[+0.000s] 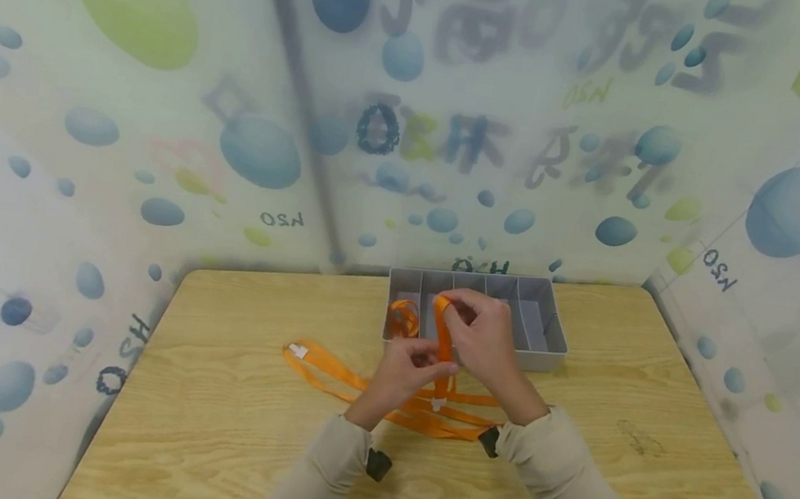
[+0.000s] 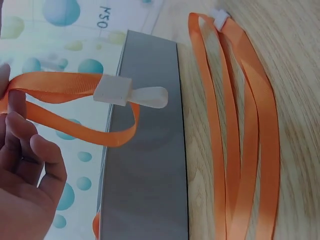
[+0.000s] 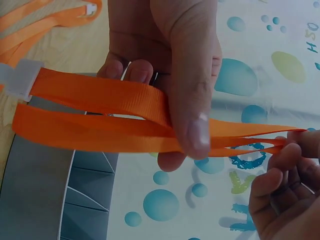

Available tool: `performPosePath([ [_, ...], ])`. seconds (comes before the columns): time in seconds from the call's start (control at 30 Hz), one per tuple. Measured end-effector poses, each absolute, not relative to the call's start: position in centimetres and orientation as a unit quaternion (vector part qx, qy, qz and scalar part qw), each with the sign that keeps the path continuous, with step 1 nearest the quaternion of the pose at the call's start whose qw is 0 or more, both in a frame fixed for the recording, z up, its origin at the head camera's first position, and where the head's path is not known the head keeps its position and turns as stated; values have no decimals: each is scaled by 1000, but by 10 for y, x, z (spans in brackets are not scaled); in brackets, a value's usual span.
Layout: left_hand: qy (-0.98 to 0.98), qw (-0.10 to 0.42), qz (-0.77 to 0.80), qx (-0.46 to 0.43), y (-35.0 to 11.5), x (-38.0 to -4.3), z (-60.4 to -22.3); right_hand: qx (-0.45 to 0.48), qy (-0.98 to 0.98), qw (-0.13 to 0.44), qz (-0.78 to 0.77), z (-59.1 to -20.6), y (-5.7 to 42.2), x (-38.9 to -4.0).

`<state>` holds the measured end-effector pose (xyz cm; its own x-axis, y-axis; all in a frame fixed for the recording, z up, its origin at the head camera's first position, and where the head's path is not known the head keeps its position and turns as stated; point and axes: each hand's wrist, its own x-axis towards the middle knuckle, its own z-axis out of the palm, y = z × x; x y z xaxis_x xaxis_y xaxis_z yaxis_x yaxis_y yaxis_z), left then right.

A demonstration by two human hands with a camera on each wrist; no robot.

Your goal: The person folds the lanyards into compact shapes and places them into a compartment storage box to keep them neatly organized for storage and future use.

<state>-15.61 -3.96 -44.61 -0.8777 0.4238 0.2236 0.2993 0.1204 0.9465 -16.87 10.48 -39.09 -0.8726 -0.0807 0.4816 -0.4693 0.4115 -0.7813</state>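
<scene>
Between both hands an orange lanyard [image 1: 445, 341] hangs upright, folded into long loops, its white plastic clip [image 2: 113, 90] at the lower end. My left hand [image 1: 397, 371] pinches the folded straps between thumb and fingers, a little above the clip. Higher up, my right hand [image 1: 488, 335] pinches the top end of the fold; its fingertips [image 3: 292, 155] show at the edge of the right wrist view. Behind the hands stands a grey divided box [image 1: 473, 355], with a coiled orange lanyard [image 1: 403, 316] in its leftmost compartment.
More orange lanyards [image 1: 327, 365] lie stretched out on the wooden table [image 1: 215, 442] in front of the box, partly under both forearms. White clips [image 2: 220, 20] show at their ends. A patterned wall [image 1: 227, 205] rises right behind the table and box.
</scene>
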Motion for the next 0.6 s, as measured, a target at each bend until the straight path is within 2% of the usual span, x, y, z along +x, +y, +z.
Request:
performPosePath([
  [0.3, 730, 30, 641, 236, -38, -158, -449, 167, -820, 197, 511, -392, 105, -170],
  [0.6, 760, -35, 602, 242, -42, -156, -451, 175, -814, 185, 521, -392, 107, -168],
])
